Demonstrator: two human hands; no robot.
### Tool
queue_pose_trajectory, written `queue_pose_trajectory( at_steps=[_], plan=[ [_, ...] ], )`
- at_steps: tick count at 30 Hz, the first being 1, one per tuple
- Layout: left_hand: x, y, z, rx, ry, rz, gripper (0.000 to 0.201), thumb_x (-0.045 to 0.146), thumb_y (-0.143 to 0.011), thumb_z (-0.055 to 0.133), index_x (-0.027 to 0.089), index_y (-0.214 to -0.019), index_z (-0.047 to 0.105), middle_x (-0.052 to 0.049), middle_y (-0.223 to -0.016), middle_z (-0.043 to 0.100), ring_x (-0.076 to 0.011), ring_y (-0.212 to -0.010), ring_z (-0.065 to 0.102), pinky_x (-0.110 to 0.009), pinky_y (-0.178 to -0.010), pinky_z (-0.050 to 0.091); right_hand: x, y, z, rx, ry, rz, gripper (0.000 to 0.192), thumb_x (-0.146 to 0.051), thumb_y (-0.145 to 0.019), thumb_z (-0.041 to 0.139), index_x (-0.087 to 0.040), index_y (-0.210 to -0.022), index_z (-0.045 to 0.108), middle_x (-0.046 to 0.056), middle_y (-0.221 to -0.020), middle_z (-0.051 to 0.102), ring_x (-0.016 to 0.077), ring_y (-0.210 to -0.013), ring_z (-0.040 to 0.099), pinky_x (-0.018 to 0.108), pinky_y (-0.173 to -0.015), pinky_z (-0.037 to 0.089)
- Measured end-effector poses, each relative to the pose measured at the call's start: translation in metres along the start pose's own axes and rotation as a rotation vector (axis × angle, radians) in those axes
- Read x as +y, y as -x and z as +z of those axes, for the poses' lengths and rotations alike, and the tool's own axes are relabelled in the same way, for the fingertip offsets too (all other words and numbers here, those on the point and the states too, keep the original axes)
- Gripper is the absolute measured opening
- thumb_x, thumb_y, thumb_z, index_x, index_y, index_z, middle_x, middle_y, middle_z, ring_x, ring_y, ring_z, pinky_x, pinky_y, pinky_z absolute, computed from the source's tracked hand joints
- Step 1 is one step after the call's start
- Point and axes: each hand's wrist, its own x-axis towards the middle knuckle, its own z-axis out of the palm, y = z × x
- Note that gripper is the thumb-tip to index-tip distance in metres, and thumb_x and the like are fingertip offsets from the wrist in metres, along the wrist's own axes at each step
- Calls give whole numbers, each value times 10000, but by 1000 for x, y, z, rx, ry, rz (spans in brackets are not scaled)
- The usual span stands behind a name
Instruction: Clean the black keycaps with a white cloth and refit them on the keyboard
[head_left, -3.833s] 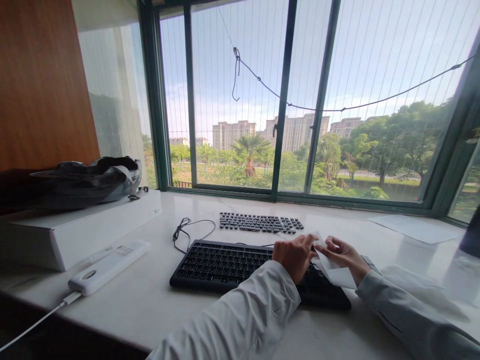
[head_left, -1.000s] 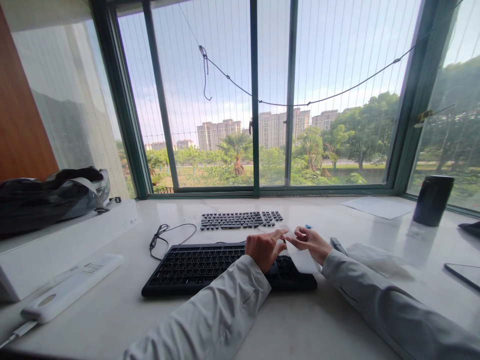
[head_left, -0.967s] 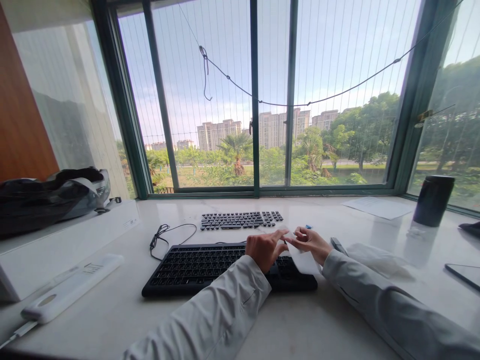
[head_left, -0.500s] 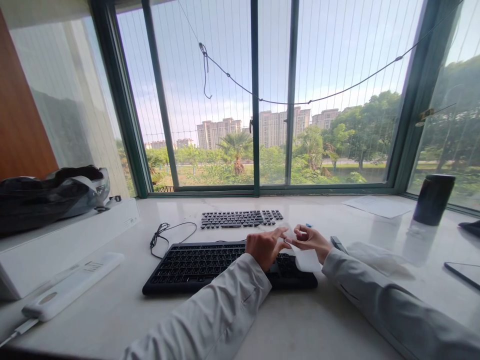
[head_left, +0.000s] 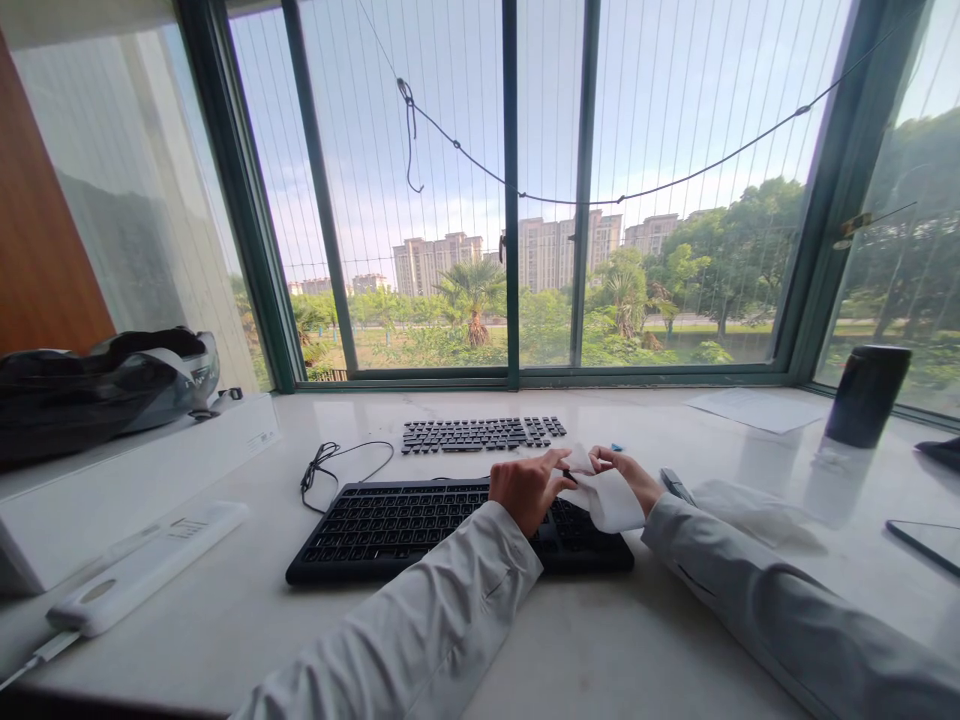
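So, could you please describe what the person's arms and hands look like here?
Both arms wear long, loose sleeves of pale grey-white fabric reaching the wrists, the left sleeve creased and showing a seam line. The left hand and right hand are bare: no gloves, rings or watch visible.

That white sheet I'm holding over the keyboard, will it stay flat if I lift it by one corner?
Probably not. The white sheet curls and droops between your left hand and right hand, so it looks thin and floppy. It seems very light, so a nudge or draft would likely shift it.
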Motion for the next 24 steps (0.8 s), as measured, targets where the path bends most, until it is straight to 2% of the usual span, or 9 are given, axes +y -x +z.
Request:
queue_pose_trajectory(
  at_steps=[5, 9, 12, 15, 19, 24],
  plan=[
    [2, 0, -2, -49, -45, -28, 411, 509, -809, 516, 353, -1189, 520, 35, -962, 700, -137, -892, 646, -213, -694, 431, 3, -1, -3, 51, 72, 30, 405, -414, -562, 745, -208, -709, 429, 20, -637, 578, 190, -561, 518, 317, -512, 385],
    [1, 0, 1, -20, -41, -59, 425, 543, -801, 501, 359, -1183, 521, 34, -965, 700, -146, -891, 647, -224, -693, 429, 2, 0, -3, 64, 107, -24, 362, -426, -570, 735, -202, -689, 477, 32, -682, 579, 214, -627, 524, 341, -574, 398],
    [-1, 0, 2, 3, -25, -56, 431, 559, -798, 491, 358, -1178, 521, 37, -972, 700, -154, -892, 648, -229, -687, 428, -2, 1, 0, 86, 83, 11, 353, -476, -615, 687, -202, -725, 493, 32, -681, 575, 207, -598, 514, 336, -553, 381],
    [-2, 0, 2, 11, -15, -46, 428, 566, -795, 488, 356, -1165, 532, 42, -964, 701, -153, -882, 651, -225, -676, 427, -3, 2, 1, 28, 36, 33, 377, -465, -604, 696, -205, -764, 475, 36, -708, 596, 199, -578, 522, 323, -534, 373],
    [1, 1, 1, -3, 19, 5, 428, 569, -787, 499, 352, -1152, 553, 46, -969, 700, -144, -882, 649, -212, -678, 422, -1, 2, 0, -92, -40, 19, 461, -368, -506, 775, -211, -803, 459, 63, -830, 631, 223, -665, 572, 315, -554, 397],
    [3, 3, 0, 10, 61, 55, 421, 533, -785, 534, 353, -1165, 558, 48, -961, 700, -129, -862, 647, -205, -696, 428, -1, 2, 2, -87, -32, 35, 407, -382, -578, 751, -211, -793, 451, 54, -792, 640, 205, -656, 573, 297, -538, 396]
  ],
)
